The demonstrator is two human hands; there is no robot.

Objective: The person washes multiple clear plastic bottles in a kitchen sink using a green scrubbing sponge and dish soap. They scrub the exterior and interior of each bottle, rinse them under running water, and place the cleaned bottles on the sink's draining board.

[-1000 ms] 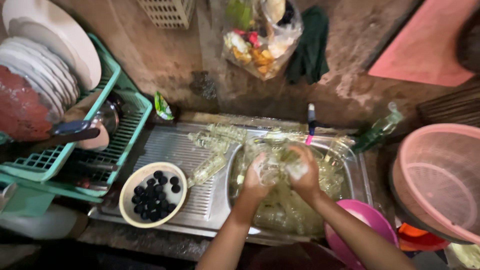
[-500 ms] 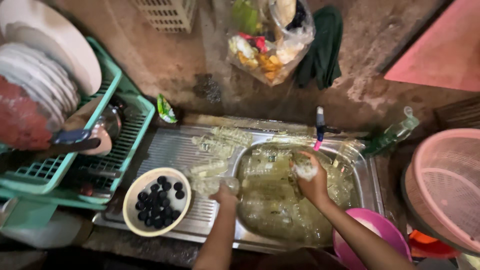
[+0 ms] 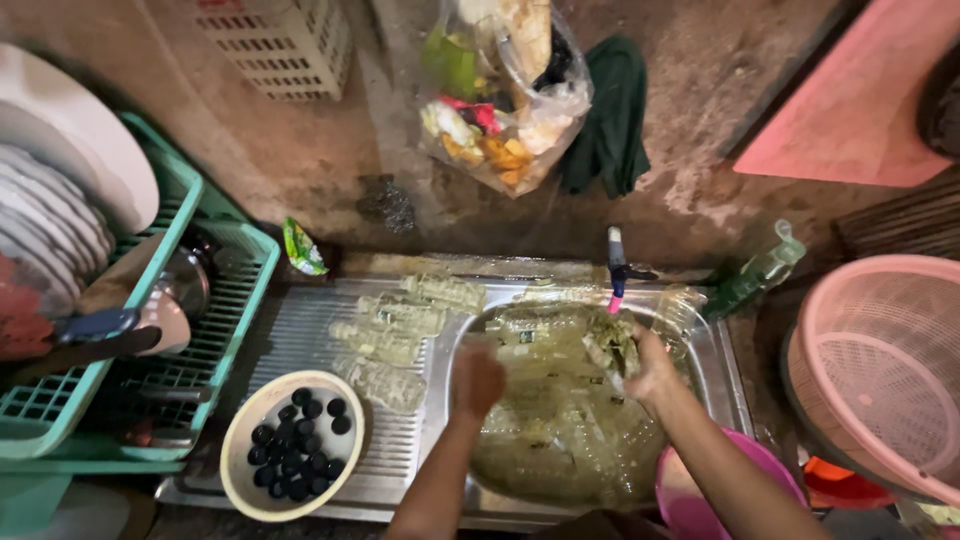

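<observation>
A steel sink basin [image 3: 700,330] holds murky water and several clear plastic bottles [image 3: 560,430]. My right hand [image 3: 652,368] is over the basin's far right side, just below the tap [image 3: 615,268]. It is closed on a pale green pad [image 3: 610,352], which is too blurred to identify further. My left hand [image 3: 478,382] hovers at the basin's left rim with its fingers curled down, and I cannot see whether it holds anything. Several washed clear bottles [image 3: 395,335] lie side by side on the ribbed drainboard [image 3: 290,340], left of the basin.
A cream bowl [image 3: 240,480] of several black bottle caps sits at the drainboard's front. A green dish rack [image 3: 215,330] with plates stands to the left. A pink basket [image 3: 880,370] and a pink basin [image 3: 700,500] are on the right. A rubbish bag [image 3: 500,100] hangs on the wall.
Both hands first worked a bottle together over the basin. My left hand then reached out to the drainboard and has now come back to the basin's left rim. My right hand has stayed near the tap.
</observation>
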